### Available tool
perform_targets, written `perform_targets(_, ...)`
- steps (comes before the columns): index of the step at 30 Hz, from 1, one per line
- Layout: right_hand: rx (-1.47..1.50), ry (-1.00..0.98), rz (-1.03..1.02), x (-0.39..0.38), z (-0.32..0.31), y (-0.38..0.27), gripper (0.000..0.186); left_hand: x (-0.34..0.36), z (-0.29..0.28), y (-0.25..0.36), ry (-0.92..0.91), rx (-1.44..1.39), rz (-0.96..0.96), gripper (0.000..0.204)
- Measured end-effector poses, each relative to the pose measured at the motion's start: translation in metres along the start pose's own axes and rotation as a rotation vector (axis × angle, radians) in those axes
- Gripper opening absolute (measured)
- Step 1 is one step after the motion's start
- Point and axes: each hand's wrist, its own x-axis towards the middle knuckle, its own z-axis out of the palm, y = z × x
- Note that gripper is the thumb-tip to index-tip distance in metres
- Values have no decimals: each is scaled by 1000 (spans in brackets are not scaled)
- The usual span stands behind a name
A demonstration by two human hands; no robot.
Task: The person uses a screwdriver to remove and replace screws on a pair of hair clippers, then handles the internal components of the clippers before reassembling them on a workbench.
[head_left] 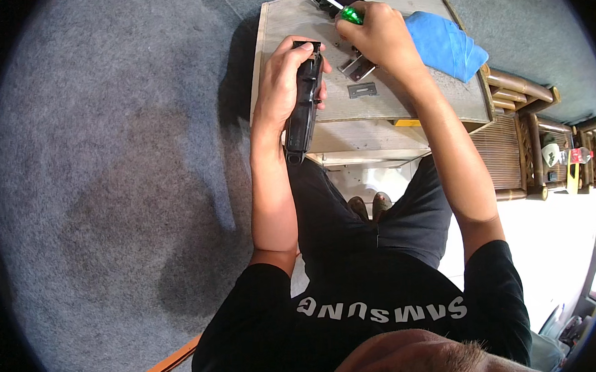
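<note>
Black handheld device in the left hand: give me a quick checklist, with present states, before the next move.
1. Black handheld device held in the left hand: ok.
2. Green-handled screwdriver gripped in the right hand: ok.
3. Screwdriver in contact with the device: not ok; they are apart.
4. Screwdriver tip undamaged: cannot tell; the picture's edge cuts it off.
5. Small flat metal plate lying on the wooden tabletop, not under a hand: ok.
6. Blue cloth clear of the device: ok.

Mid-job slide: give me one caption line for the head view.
Left hand holds a clipper, right hand a green-handled screwdriver, at a table bearing a blue cloth.
</note>
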Motion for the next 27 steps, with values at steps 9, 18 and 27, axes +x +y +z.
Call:
perform_targets(9,486,-238,216,1,-11,-9,33,0,-4,-2,-21,-29,-5,31)
perform_targets(18,354,58,-145,-48,-5,-15,31,-1,3,5,-17,1,-23,27)
perform_targets(27,287,92,-279,-56,-4,-20,34,-2,3,3,-19,-24,-6,24)
